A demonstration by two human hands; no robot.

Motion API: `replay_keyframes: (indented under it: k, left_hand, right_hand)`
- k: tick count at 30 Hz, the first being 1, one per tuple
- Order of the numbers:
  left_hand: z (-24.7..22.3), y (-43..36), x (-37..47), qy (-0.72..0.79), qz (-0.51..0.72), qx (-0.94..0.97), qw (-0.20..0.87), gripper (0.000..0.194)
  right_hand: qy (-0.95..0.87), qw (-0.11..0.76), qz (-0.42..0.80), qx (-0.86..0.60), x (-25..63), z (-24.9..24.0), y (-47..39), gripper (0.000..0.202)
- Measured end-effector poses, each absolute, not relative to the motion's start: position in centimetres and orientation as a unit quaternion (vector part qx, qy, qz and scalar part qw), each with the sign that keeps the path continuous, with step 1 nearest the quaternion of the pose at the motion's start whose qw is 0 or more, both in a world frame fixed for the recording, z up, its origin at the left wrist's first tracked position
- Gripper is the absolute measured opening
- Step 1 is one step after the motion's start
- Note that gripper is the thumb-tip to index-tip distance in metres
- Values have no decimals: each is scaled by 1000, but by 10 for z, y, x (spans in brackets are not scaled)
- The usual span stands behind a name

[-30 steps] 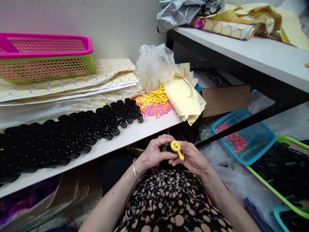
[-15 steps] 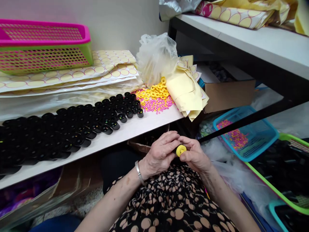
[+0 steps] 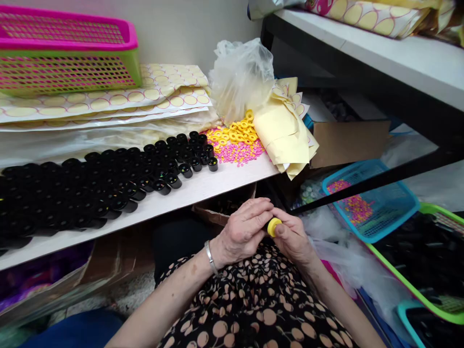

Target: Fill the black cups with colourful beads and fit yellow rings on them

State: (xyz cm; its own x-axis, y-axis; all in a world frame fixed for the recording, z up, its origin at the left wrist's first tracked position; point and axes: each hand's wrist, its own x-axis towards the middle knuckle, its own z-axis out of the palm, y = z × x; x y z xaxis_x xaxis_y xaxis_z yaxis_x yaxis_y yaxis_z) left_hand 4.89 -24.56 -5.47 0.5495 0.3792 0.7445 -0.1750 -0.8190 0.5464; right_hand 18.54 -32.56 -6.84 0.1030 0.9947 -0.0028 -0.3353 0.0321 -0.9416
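Note:
My left hand (image 3: 242, 231) and my right hand (image 3: 293, 237) meet in front of my body, fingers closed. Between them is a round yellow ring (image 3: 272, 227), pinched by my right thumb and fingers. A dark edge shows behind the ring, in my left fingers; it looks like a black cylindrical piece, mostly hidden. On the white table, many black cylindrical pieces (image 3: 161, 187) stand in tight rows, some with small coloured dots inside. At the end of the rows lie a pile of yellow rings (image 3: 237, 133) and many tiny pink and yellow rings (image 3: 239, 153).
A pink and green basket (image 3: 68, 72) stands on printed sheets (image 3: 119, 100). Behind the rings sit a clear plastic bag (image 3: 241, 77) and folded yellow paper (image 3: 282, 133). To my right are a blue basket (image 3: 395, 203), a dark slanting bar (image 3: 366, 186) and a green-rimmed basket (image 3: 409, 290).
The yellow ring has turned: its face pointed towards me, now it shows more edge-on. Both hands stay together in nearly the same place. The view has shifted slightly.

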Motion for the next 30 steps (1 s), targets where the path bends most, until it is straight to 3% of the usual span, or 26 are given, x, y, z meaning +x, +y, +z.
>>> replay_keyframes:
  k: [6, 12, 23, 27, 30]
  left_hand:
    - [-62, -248, 48, 82, 468, 831, 288, 35]
    - [-69, -246, 41, 118, 463, 796, 371, 34]
    - [-74, -248, 36, 115, 454, 813, 347, 27]
    - [-84, -239, 23, 179, 459, 809, 321, 24]
    - [-89, -229, 1, 251, 435, 821, 271, 32]
  right_hand:
    - [-358, 627, 533, -441, 175, -69, -323, 32]
    - [-331, 584, 626, -398, 172, -68, -318, 53]
    - [-336, 519, 680, -395, 174, -54, -308, 45]
    - [-298, 531, 679, -411, 155, -71, -288, 36]
    - [-350, 497, 653, -452, 144, -85, -268, 41]
